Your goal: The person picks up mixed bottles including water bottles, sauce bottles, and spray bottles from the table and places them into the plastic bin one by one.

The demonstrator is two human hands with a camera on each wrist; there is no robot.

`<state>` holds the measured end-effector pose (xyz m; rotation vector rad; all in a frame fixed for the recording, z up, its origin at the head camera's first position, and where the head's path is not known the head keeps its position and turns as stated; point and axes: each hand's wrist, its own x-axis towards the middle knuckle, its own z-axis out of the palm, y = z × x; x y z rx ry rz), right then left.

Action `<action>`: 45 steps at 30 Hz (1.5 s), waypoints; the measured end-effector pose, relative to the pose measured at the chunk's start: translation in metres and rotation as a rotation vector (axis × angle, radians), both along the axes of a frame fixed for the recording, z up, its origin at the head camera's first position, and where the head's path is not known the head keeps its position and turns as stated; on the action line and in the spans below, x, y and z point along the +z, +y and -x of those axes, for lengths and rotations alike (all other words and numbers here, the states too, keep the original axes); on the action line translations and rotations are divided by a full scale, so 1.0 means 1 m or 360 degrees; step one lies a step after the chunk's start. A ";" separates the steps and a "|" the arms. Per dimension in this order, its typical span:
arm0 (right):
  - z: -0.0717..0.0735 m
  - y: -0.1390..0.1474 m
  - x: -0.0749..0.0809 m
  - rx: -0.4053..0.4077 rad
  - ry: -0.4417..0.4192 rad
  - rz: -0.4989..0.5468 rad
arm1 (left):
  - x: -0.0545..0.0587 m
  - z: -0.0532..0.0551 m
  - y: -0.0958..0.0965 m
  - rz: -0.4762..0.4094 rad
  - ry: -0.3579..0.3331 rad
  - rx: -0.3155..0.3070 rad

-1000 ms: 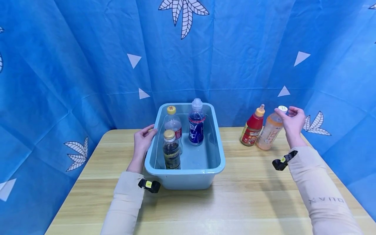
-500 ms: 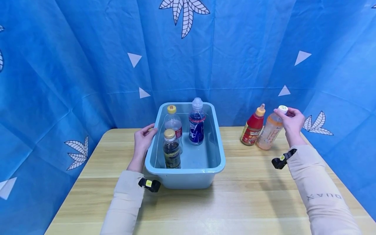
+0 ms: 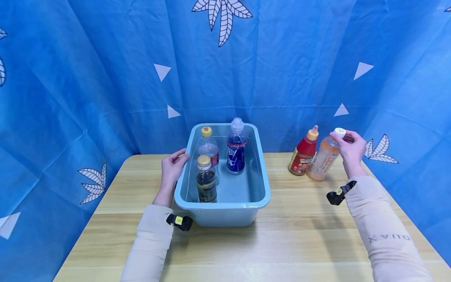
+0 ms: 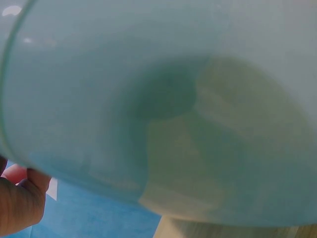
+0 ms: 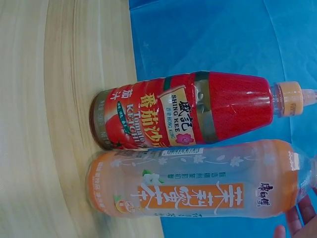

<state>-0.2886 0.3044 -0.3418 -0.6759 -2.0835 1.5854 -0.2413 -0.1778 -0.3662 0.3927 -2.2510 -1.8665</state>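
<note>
In the head view my left hand (image 3: 173,166) grips the left rim of a light blue plastic tub (image 3: 225,215), thumb and fingers at the edge. The tub's wall fills most of the left wrist view, with the fingers (image 4: 22,201) at its lower left. On the right, my right hand (image 3: 352,150) pinches the neck and white cap of a clear drink bottle (image 5: 198,183) with an orange label. The bottle stands upright on the table. Right beside it stands a red ketchup squeeze bottle (image 5: 183,111) with a yellow-orange nozzle cap.
Inside the tub stand a blue-labelled bottle (image 3: 236,154), a clear yellow-capped bottle (image 3: 208,147) and a dark-liquid bottle (image 3: 206,186). The wooden table (image 3: 292,235) meets a blue patterned curtain (image 3: 292,78) behind and at both sides.
The right hand's fingers have drawn in slightly around the drink bottle's cap. The left hand, the tub and the bottles stay in place.
</note>
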 end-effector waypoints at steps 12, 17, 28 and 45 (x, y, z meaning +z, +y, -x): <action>-0.009 0.005 -0.001 -0.0022 0.0079 -0.0031 | 0.000 -0.001 0.000 0.0000 0.0043 0.0002; -0.014 0.004 0.003 0.0003 0.0063 -0.0044 | -0.001 -0.001 0.000 0.0001 0.0057 0.0013; -0.029 0.002 0.012 0.0101 0.0017 -0.0074 | -0.002 0.000 0.000 0.0000 0.0047 0.0008; -0.053 -0.011 0.024 0.0294 0.0055 -0.0168 | -0.002 0.000 -0.001 -0.0016 0.0036 -0.0010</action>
